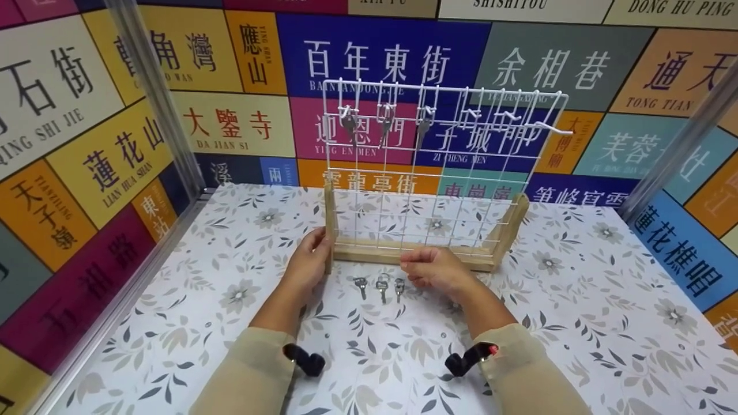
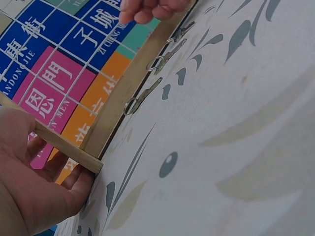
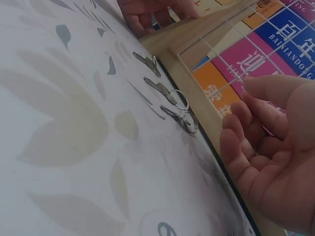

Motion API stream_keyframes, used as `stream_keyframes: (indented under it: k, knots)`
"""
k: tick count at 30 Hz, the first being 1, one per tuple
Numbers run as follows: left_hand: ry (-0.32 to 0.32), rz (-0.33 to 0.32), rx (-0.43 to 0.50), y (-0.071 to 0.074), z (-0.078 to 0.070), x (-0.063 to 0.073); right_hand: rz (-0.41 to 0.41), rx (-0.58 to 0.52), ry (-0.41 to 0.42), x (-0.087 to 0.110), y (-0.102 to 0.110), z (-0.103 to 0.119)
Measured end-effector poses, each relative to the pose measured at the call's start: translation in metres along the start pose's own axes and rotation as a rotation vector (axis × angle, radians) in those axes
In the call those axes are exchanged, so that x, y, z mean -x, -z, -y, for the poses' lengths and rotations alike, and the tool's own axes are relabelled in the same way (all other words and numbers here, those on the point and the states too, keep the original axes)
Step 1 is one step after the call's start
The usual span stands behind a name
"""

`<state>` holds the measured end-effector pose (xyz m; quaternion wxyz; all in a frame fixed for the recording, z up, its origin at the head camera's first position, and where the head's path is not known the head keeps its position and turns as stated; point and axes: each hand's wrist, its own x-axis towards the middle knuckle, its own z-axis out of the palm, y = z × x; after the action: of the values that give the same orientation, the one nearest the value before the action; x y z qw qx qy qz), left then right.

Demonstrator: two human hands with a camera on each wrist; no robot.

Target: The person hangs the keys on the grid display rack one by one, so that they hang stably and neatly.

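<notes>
A white wire grid rack (image 1: 403, 173) stands upright in a wooden stand. My left hand (image 1: 308, 257) grips the stand's left wooden upright (image 2: 69, 148), its fingers behind the wood. In front of the base bar (image 1: 369, 252), three keys with metal rings lie in a row: a left key (image 1: 361, 286), a middle key (image 1: 382, 290) and a right key (image 1: 399, 289). My right hand (image 1: 439, 270) is close to the base bar, right of these keys. Its fingers are loosely bent, and the right wrist view shows nothing between them.
Three keys hang from the rack's left hooks: one key (image 1: 349, 122), a second key (image 1: 386, 128) and a third key (image 1: 425, 128). More white hooks (image 1: 507, 117) stick out at the right. Printed panels (image 1: 230, 124) surround the flower-patterned tabletop (image 1: 392, 357).
</notes>
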<state>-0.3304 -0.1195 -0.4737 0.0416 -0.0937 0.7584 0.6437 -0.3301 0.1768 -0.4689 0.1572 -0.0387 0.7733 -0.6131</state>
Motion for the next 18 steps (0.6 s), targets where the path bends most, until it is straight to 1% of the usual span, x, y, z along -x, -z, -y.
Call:
stream_keyframes:
  k: [5, 7, 13, 18]
  knots:
    - [-0.039, 0.007, 0.019, -0.0003, 0.0013, -0.0005, 0.038, 0.144, 0.005, -0.0010, 0.0006, -0.0078]
    - [-0.045, 0.011, 0.027, -0.0004, 0.0017, -0.0004, 0.050, 0.202, 0.008, -0.0009, 0.0012, -0.0097]
    - [-0.024, 0.011, 0.022, 0.0001, 0.0007, -0.0013, 0.077, 0.332, 0.029, 0.0001, -0.0003, -0.0094]
    - [-0.026, 0.004, 0.021, -0.0012, 0.0015, -0.0016, 0.077, 0.453, 0.059, -0.0017, -0.0040, -0.0081]
